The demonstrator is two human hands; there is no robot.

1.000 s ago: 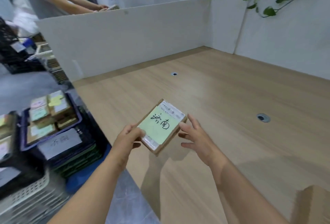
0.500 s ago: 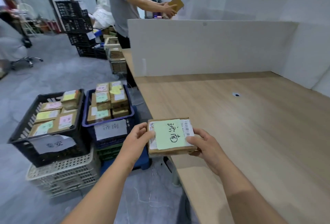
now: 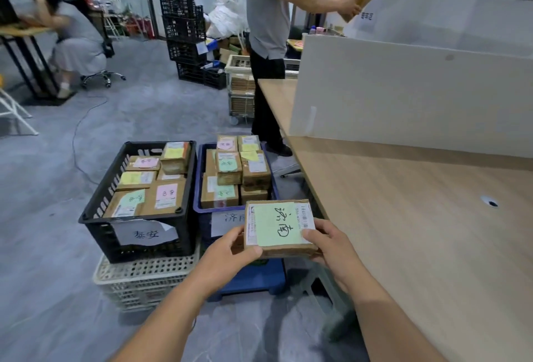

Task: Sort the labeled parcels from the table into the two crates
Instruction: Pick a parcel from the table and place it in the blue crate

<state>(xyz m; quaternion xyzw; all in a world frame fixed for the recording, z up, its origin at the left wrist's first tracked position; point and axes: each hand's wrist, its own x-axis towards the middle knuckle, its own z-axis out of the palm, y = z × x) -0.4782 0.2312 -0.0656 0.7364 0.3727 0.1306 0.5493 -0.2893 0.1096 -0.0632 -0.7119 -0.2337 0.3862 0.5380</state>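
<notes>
Parcel held flat in both hands, beside the desk's near edge.

The brown parcel, with a green handwritten note on top, hangs in the air in front of the blue crate, partly covering that crate's paper sign. The left hand grips its left edge, thumb on top and fingers underneath; the right hand grips the right edge in the same way. The blue crate holds brown boxes stacked above its rim, bearing green, pink and yellow notes. Just to its left, the black crate carries a paper sign on its front and holds flatter boxes with similar notes. The black crate rests on a cream perforated crate.
</notes>
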